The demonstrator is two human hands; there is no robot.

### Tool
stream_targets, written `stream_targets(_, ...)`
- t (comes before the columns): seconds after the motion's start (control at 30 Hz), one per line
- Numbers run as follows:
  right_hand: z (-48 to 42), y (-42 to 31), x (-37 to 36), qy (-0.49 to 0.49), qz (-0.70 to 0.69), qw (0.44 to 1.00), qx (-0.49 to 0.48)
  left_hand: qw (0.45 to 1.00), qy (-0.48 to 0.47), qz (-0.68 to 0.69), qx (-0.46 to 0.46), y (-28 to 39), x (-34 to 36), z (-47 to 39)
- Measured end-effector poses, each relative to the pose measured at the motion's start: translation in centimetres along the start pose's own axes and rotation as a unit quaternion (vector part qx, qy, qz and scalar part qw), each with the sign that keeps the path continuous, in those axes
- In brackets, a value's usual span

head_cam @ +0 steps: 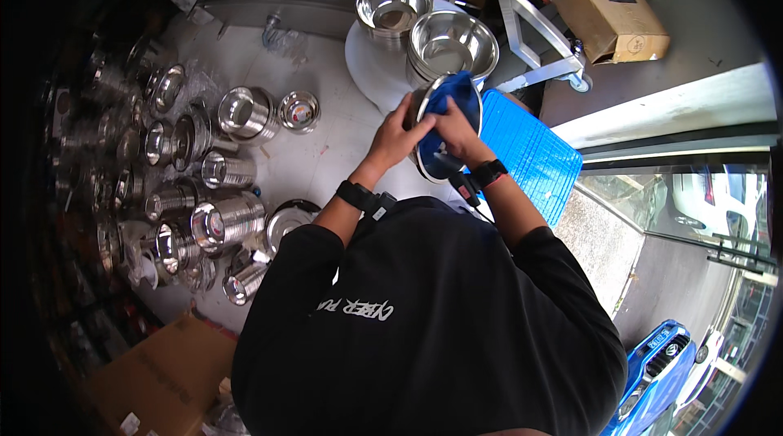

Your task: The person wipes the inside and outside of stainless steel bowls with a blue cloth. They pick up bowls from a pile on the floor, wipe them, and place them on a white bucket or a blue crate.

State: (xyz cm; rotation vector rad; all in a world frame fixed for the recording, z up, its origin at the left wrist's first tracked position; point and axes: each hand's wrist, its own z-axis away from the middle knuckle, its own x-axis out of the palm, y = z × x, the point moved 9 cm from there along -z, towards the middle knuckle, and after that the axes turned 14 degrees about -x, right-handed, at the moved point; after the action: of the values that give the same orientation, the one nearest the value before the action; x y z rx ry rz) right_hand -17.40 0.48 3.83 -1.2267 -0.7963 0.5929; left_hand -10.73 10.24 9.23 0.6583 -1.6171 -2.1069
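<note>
A shiny stainless steel bowl (430, 178) is tilted up on its side, its opening facing right. My left hand (396, 135) holds it, with the fingers behind the wall and the thumb over the rim. Inside, my right hand (457, 130) holds a blue cloth (463, 90) against the inner wall. The cloth covers much of the interior. Just beyond stand a nearer stack of steel bowls (453, 47) and a farther steel bowl (394, 6), both upright on a round white surface (362, 63).
Many stacked steel bowls and pots (220, 222) spread over the floor at left. A small steel bowl (299, 112) stands apart. Right of my hands lies a blue plastic slatted mat (529, 154). A wheeled metal frame (532, 38) and cardboard box (602, 8) are upper right; another cardboard box (165, 369) is lower left.
</note>
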Motion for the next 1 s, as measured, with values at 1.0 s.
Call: stream_targets(1.0, 10.2, -9.8, 1.9, -0.242, 0.36, 0.861, -0.264, 0.96, -0.052, 0.276, -0.002, -0.3, -7.8, 0.2)
